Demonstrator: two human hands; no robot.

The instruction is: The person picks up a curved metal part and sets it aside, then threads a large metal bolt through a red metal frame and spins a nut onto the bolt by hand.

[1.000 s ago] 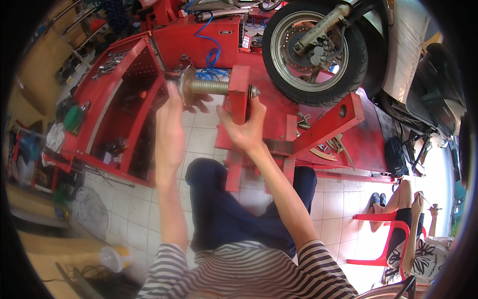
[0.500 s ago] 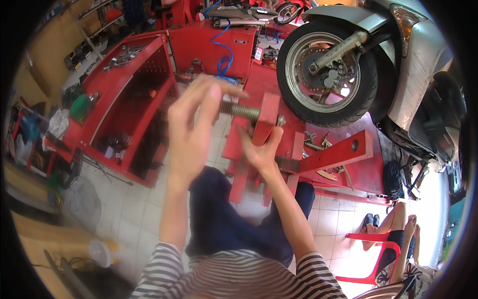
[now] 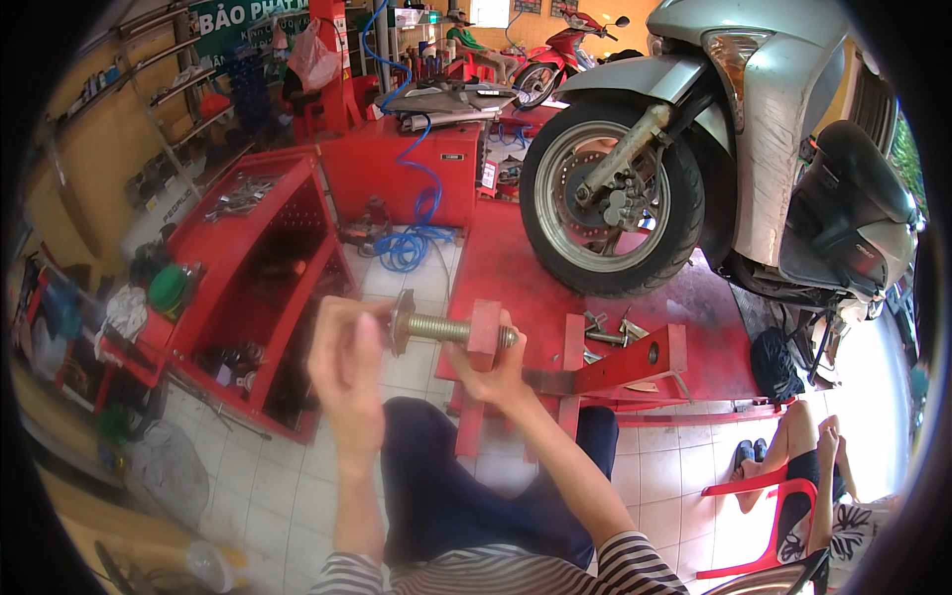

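Note:
A threaded screw (image 3: 436,328) with a round metal disc (image 3: 402,322) at its left end passes through a red metal block (image 3: 484,327). My right hand (image 3: 493,375) grips this block from below and the right, its thumb by the screw's short protruding end. My left hand (image 3: 347,362) is beside the disc, fingers bent and apart, slightly blurred; whether a fingertip touches the disc I cannot tell. A red arm with a hole (image 3: 635,362) extends to the right of my right hand, part of the red frame over my knees.
A grey scooter's front wheel (image 3: 613,193) stands on a red platform (image 3: 496,248) ahead. Metal parts (image 3: 607,335) lie beside the red arm. At left is a red tool cabinet (image 3: 248,288), near a coiled blue hose (image 3: 407,248). A person sits on a red chair (image 3: 759,535) at right.
My left hand has dropped from above the screw to beside its disc, which now shows. The view has tilted up. My right hand keeps its grip on the block.

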